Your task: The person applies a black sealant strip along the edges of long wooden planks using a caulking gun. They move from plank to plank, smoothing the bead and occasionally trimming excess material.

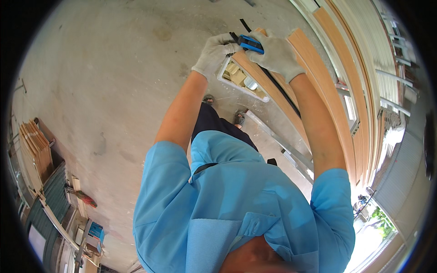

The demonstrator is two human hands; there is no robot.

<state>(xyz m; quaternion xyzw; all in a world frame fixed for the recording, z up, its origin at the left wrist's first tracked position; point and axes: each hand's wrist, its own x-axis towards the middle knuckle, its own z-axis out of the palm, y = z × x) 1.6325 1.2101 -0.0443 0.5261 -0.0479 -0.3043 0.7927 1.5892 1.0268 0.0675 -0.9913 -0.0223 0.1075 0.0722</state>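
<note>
Both my hands wear pale work gloves and meet at the near-left end of a wood-grain board (248,67). My right hand (275,53) is closed round a small blue-and-black hand tool (251,44) above the board. My left hand (215,53) has its fingers pinched together at the tool's left end. A short black piece shows above those fingers, but what they grip is partly hidden. Along the board runs a black strip (281,91), passing beneath my right hand. Just beyond the tool, a short black end (245,25) sticks out.
Below the board stands a white bin (243,93) with offcuts inside. More long wood-grain boards (314,57) and pale profiles lie along the right. Metal rails (273,132) cross the floor near my feet. At the far left are stacked boards (36,145) and a blue box (95,232).
</note>
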